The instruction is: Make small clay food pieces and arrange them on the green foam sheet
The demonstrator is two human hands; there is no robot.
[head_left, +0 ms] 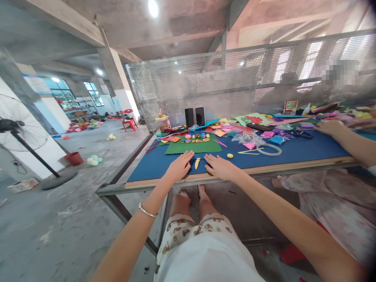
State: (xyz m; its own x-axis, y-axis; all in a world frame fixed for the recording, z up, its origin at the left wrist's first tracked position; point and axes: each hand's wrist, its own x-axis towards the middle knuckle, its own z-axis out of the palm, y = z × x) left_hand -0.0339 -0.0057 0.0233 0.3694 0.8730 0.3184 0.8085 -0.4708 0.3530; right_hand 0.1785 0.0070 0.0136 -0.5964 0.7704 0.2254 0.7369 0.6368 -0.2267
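My left hand (179, 166) lies palm down near the front edge of the blue tabletop (152, 166), fingers stretched out. Opposite it, my right hand (221, 167) also rests flat, its fingers pointing toward the left. A small, tapered yellow piece that looks like modelling clay (197, 163) lies between them, apart from both palms. To the right of my right hand sits a rounded yellow lump (230, 156). Beyond my hands, a green sheet (194, 148) carries several small coloured clay shapes (197, 138). Anything under my palms is hidden.
Two phones (194, 116) stand upright at the back. Bagged coloured clay (276, 137), a clear ring (268, 149) and thin yellow strips (249, 152) lie to the right. Another person's hand (329, 128) reaches in there. A perforated metal screen (199, 80) borders the table's far side.
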